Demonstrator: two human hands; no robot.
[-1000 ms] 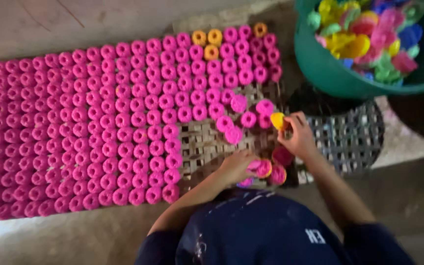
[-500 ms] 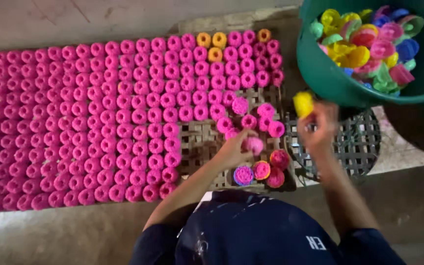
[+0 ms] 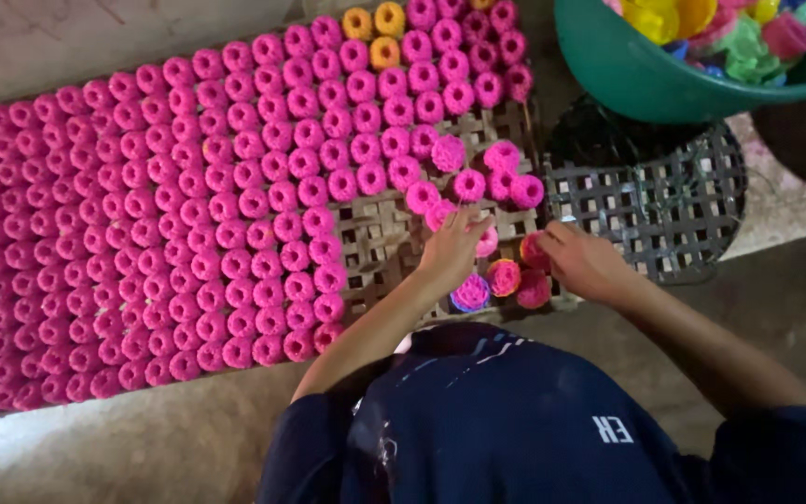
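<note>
Rows of bright pink flower-shaped pieces (image 3: 188,215) cover a woven slat mat (image 3: 375,245). My left hand (image 3: 451,252) reaches to the mat's right end, its fingertips pinching a pink piece (image 3: 438,215) at the edge of the rows. My right hand (image 3: 588,263) lies just right of it, fingers curled on a reddish-pink piece (image 3: 532,250). Between and below the hands lie loose pieces: a purple and blue one (image 3: 470,294), an orange-pink one (image 3: 504,277) and a pink one (image 3: 534,291).
A green basin (image 3: 641,79) with several mixed-colour pieces (image 3: 729,33) stands at the top right on a dark round woven tray (image 3: 669,210). Three orange pieces (image 3: 373,23) sit in the top rows. A concrete floor (image 3: 142,448) surrounds the mat.
My right hand rose to the green basin with a yellow piece, then came back down to the loose pieces without it. My left hand stayed by the mat's right end.
</note>
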